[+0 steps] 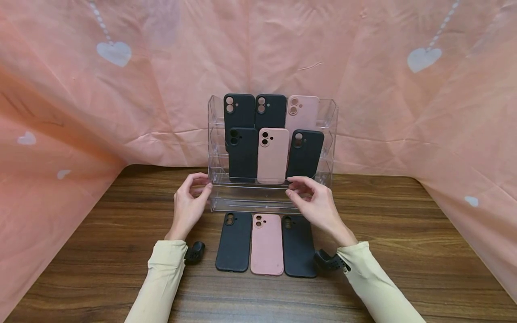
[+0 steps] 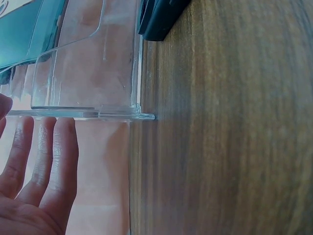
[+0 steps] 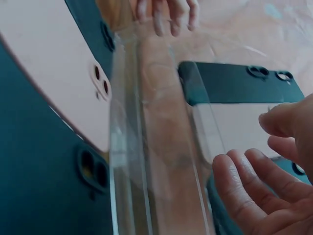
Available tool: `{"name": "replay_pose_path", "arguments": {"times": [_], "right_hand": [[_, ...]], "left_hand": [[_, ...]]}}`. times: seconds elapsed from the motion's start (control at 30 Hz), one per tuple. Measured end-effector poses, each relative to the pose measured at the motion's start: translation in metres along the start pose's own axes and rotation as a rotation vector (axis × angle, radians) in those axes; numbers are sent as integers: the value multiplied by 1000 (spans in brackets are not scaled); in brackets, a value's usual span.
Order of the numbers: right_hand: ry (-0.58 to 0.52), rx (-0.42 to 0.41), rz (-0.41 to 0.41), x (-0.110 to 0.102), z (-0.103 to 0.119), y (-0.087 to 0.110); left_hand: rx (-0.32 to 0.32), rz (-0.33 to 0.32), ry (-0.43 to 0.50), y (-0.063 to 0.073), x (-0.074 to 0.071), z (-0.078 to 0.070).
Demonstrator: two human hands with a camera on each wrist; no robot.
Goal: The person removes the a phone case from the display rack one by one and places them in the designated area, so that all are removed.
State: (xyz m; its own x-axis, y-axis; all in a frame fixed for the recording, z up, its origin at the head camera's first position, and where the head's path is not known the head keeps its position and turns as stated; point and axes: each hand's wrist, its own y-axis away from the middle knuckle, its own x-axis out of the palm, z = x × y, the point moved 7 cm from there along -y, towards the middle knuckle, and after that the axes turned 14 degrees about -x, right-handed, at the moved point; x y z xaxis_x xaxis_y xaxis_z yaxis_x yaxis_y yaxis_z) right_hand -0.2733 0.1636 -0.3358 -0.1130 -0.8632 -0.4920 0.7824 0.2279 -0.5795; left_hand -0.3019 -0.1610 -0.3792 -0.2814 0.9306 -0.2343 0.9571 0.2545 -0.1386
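Observation:
A clear tiered display stand holds black and pink phone cases. My left hand is at the stand's left side; in the left wrist view its straight fingertips reach the clear side wall. In front of the stand's right half hovers my right hand, fingers loosely bent with nothing between them. Just behind it, a tilted black case stands beside a pink case and another black case. The right wrist view shows that pink case beyond the hand.
On the wooden table before the stand lie a black case, a pink case and a second black case in a row. Two black cases and one pink case fill the rear tier. Pink cloth surrounds the table.

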Motion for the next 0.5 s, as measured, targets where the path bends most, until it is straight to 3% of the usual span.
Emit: {"name": "replay_pose_path", "arguments": {"times": [0.27,0.5], "right_hand": [[-32,-9,-96,-26,-8,-10],[18,-37,-168,-43,-12,-16]], "left_hand": [[-4,-1,-4,-1,0,1],[-2,1,-4,0,0,0]]}}
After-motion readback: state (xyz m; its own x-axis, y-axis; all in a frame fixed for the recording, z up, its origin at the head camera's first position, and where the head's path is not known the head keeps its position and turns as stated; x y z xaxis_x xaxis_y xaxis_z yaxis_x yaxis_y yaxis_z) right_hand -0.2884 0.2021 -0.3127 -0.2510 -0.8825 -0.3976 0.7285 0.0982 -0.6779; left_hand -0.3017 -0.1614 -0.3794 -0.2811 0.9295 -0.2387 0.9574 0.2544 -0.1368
